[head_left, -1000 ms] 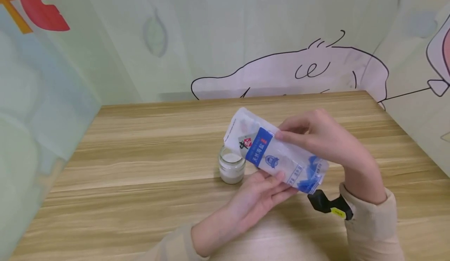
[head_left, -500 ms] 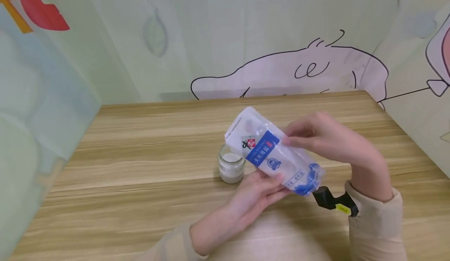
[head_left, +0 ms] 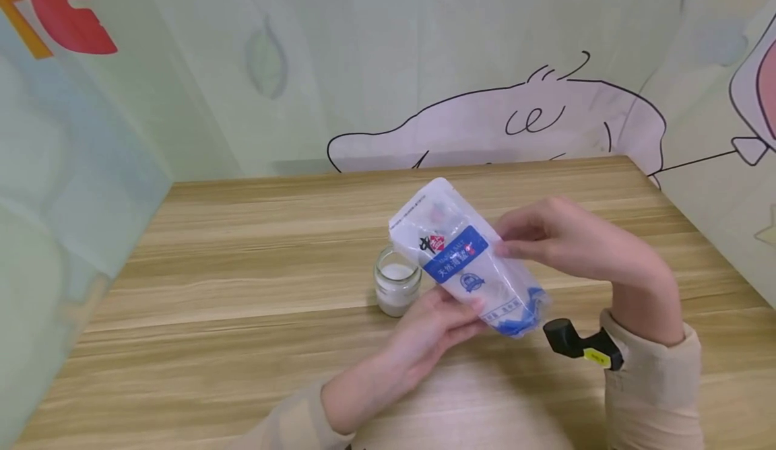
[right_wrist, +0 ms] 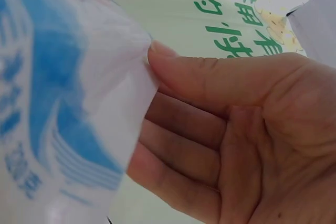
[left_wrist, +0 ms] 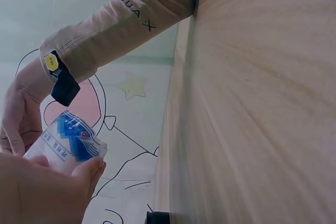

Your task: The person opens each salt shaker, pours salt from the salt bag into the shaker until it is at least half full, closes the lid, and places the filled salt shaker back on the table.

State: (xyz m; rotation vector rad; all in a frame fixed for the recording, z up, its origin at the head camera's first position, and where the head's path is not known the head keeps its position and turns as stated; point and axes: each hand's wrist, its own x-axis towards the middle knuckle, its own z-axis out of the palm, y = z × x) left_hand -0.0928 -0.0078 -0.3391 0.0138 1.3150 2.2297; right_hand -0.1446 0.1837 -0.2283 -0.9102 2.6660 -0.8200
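Observation:
A white and blue bag of sea salt (head_left: 469,261) is held tilted over the table, its open-looking top corner right by the mouth of a glass jar (head_left: 397,295). White granules fill much of the jar, which stands upright without a lid. From below, my left hand (head_left: 427,332) supports the bag's lower part, thumb on the printed front. My right hand (head_left: 552,238) pinches the bag's right edge between thumb and fingers. In the right wrist view the plastic (right_wrist: 73,93) creases at that thumb. The left wrist view shows the bag's blue bottom end (left_wrist: 73,135) beyond the left thumb.
A wooden table (head_left: 242,268) lies beneath the hands. Printed cloth walls (head_left: 242,66) enclose its back and sides. A black wrist device (head_left: 582,345) juts out from the right sleeve cuff.
The bag has turned somewhat more upright, its bottom end swinging left and its top rising slightly. My right hand has shifted a little right and down along with its edge. The jar stays put.

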